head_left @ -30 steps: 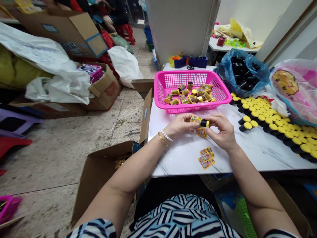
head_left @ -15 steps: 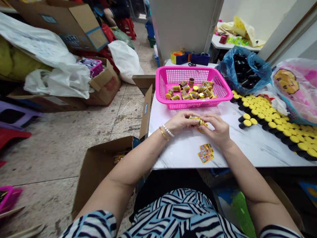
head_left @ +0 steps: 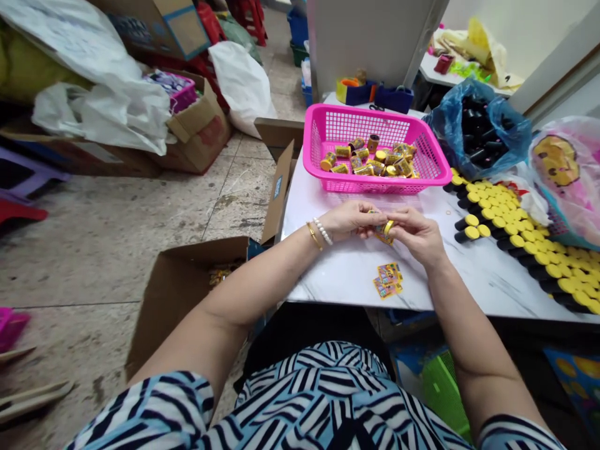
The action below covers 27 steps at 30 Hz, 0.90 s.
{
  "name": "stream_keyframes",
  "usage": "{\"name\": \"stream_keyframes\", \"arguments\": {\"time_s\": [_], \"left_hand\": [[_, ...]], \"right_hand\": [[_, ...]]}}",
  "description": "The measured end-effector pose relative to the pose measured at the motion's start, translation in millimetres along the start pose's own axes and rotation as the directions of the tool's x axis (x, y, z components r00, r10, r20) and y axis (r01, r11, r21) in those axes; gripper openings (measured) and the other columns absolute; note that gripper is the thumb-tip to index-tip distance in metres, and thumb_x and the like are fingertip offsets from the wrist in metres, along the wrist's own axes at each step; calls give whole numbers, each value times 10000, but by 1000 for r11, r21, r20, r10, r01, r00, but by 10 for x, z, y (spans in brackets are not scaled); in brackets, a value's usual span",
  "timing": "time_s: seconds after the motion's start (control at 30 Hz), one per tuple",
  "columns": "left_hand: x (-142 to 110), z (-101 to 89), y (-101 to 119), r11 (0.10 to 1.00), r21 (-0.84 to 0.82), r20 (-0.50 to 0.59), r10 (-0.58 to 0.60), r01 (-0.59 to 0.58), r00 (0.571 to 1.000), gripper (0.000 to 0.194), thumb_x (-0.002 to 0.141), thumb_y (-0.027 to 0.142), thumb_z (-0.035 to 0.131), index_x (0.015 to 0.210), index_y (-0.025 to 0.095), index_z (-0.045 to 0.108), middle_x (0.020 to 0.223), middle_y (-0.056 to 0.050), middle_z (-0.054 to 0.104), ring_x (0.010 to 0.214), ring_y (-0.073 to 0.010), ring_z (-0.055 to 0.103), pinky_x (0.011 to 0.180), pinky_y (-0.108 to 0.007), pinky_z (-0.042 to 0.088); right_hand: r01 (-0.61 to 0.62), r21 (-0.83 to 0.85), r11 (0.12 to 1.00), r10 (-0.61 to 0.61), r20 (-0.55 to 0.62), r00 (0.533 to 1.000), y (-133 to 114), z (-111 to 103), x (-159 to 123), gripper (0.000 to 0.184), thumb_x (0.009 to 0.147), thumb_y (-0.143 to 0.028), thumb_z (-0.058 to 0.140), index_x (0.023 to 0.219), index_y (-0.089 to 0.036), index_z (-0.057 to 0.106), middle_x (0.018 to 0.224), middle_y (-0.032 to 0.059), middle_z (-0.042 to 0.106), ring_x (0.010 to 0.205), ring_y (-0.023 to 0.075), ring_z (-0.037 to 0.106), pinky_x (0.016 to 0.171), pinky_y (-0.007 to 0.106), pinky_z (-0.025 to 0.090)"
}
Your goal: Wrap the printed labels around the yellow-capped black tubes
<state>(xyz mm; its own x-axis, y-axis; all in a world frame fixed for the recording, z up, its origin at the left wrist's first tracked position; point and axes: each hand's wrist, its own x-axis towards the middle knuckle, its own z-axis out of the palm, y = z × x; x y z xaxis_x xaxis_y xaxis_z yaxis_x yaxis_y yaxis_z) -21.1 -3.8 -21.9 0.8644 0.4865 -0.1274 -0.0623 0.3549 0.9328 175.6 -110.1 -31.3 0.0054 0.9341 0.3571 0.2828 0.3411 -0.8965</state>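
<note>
Above the front part of the table, my left hand is closed around a small cylindrical container with a yellow printed label, mostly hidden by the fingers. Its yellow end shows between the two hands. My right hand pinches at that end with thumb and fingers. Beneath the hands lie printed yellow stickers, partly covered. Closer to the table's front edge is a small pile of similar stickers. Beyond the hands, a pink basket holds several small yellow-labelled containers, some standing and some on their sides.
Rows of black cylinders with yellow tops cover the table's right side. Behind them stand a blue bag of black pieces and a clear plastic bag. An open cardboard box sits below the table's left edge.
The view has shifted slightly. The container has turned between my hands, so its yellow end now faces my right fingertips, and my left fingers cover more of it.
</note>
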Motion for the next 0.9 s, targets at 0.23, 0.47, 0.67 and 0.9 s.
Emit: {"name": "stream_keyframes", "arguments": {"time_s": [0.23, 0.47, 0.67, 0.9], "left_hand": [[8, 25, 23, 985, -171, 134, 20, 3, 991, 399, 808, 392, 898, 985, 90, 705, 767, -48, 739, 503, -57, 593, 457, -161, 451], [-7, 113, 18, 984, -159, 73, -74, 85, 995, 431, 915, 514, 772, 907, 90, 694, 592, -37, 693, 368, -63, 518, 346, -164, 327], [30, 98, 16, 969, -233, -24, -94, 86, 995, 345, 1012, 428, 670, 940, 90, 689, 624, -42, 702, 393, -57, 551, 391, -153, 386], [52, 90, -30, 981, -190, -80, -55, 39, 995, 322, 967, 382, 743, 841, 96, 666, 631, -16, 669, 426, -31, 530, 410, -144, 364]], "right_hand": [[22, 262, 965, 31, -194, 981, 140, 80, 8, 192, 738, -308, 938, 893, -309, 824, 914, -9, 656, 806, 146, 656, 659, 280, 627], [51, 67, 996, -39, -169, 985, 119, 68, -2, 233, 802, -360, 891, 1030, -347, 848, 971, 13, 675, 941, 184, 664, 897, 375, 620], [55, -41, 998, -64, -266, 962, 93, 134, 5, 354, 830, -356, 867, 1176, -337, 798, 1008, 13, 700, 912, 176, 693, 859, 353, 618], [-41, -142, 989, -6, -317, 948, -35, 230, -46, 335, 785, -337, 901, 1080, -234, 780, 1013, 42, 773, 872, 184, 755, 854, 363, 661]]}}
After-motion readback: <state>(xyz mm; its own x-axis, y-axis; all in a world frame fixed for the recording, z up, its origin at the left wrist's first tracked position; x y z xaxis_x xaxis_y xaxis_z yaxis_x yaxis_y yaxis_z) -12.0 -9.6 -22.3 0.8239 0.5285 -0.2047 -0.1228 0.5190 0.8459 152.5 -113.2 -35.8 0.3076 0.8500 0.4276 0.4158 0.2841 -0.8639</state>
